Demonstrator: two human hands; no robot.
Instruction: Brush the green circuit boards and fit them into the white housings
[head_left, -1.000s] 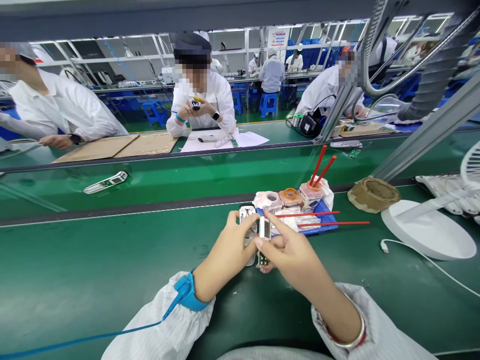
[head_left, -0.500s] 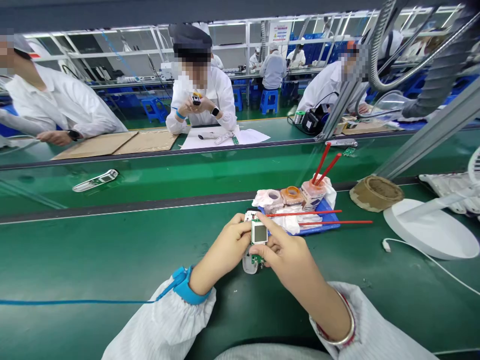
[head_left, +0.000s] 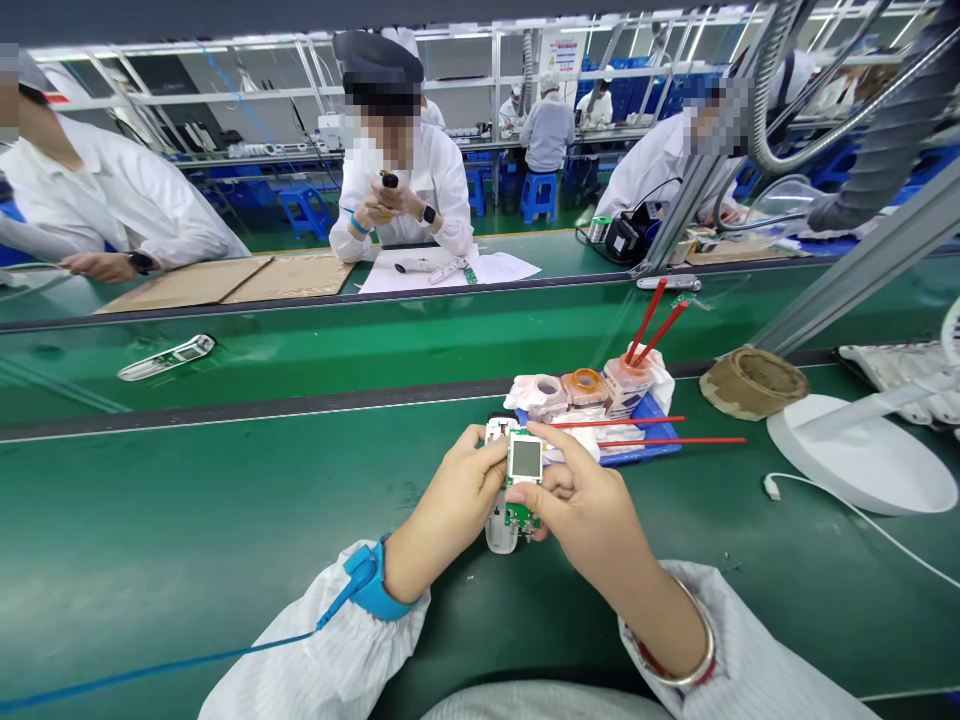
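My left hand is closed around a white plastic housing half, held upright above the green bench. In my right hand a green circuit board with a small square grey screen is pinched between thumb and fingers. The board lies beside the housing and overlaps its right edge. My left fingertips meet the board's left side, and whether they press on it I cannot tell. A blue wrist strap with a cord circles my left wrist.
Just beyond my hands a blue tray holds small jars, tissue and red sticks. A brown round block and a white lamp base stand right. A white device half lies on the green belt; co-workers sit opposite.
The circuit board has shifted slightly right relative to the housing, showing more of the housing's inside. The device half on the belt has moved left. The blue cord now hangs lower.
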